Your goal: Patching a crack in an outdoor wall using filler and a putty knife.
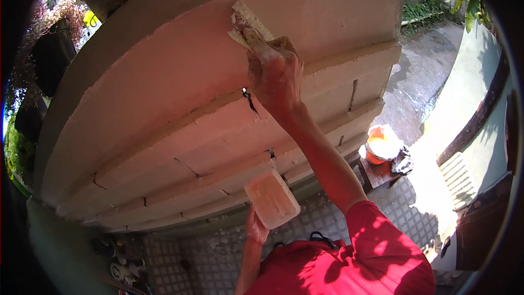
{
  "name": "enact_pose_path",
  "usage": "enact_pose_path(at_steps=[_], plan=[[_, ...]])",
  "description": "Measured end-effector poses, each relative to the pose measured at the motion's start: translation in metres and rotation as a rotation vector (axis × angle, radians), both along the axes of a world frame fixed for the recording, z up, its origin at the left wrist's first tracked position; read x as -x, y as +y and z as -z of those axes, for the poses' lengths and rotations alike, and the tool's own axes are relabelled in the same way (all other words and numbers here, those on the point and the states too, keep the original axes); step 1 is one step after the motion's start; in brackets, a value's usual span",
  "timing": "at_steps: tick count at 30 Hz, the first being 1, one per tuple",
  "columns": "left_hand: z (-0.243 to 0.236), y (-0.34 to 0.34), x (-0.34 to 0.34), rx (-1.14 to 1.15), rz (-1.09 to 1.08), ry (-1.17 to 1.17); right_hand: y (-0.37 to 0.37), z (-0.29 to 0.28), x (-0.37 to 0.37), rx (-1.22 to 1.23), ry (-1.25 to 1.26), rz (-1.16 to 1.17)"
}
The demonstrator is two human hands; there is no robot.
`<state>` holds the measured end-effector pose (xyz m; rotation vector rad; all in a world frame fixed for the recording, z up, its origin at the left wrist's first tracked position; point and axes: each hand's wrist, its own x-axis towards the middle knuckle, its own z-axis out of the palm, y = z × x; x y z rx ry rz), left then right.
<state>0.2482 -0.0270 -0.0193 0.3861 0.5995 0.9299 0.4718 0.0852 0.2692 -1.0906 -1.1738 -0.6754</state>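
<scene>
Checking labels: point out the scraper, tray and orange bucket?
Scraper (251, 23), head view: on its caked blade.
Tray (271, 198), head view: on the middle of its broad face.
Orange bucket (374, 158), head view: on its outer wall.

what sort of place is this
Probably an outdoor yard or patio: a dark plant pot with foliage, lattice-patterned paving, and a sunlit concrete path suggest it.

A person's right hand (275, 74) held a smeared scraper (251, 22) at the broad face of a stepped wall (164, 82).
In front of the wall, the left hand (257, 228) gripped a pale rectangular tray (273, 199); an orange bucket (375, 158) stood beside the wall's right end, dark pots (53, 57) past its left.
</scene>
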Motion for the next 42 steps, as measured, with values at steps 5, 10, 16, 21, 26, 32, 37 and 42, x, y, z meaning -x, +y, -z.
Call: enact_pose_path(at_steps=[5, 10, 16, 21, 26, 32, 37, 42], plan=[[0.004, 0.001, -0.001, -0.045, 0.005, 0.034, -0.018, -0.015, -0.051, 0.001, 0.136, 0.091], [0.001, 0.000, -0.013, 0.015, 0.014, 0.011, 0.006, -0.012, -0.050, -0.046, -0.005, 0.300], [-0.002, -0.007, -0.004, -0.028, 0.006, 0.027, -0.001, -0.004, 0.000, -0.009, -0.135, -0.020], [-0.003, -0.010, -0.005, -0.022, -0.017, 0.030, 0.004, -0.010, -0.058, -0.166, -0.106, 0.073], [-0.002, -0.013, 0.002, -0.030, -0.033, 0.057, 0.030, 0.008, -0.042, -0.178, -0.236, 0.017], [0.006, -0.013, 0.015, 0.002, -0.121, 0.015, 0.011, -0.015, -0.063, -0.118, -0.567, -0.010], [0.010, -0.012, 0.012, 0.022, -0.125, -0.008, 0.029, -0.034, -0.086, -0.063, -0.640, -0.010], [0.008, -0.011, 0.011, 0.013, -0.138, -0.034, 0.009, 0.001, -0.078, 0.090, -0.679, -0.042]])
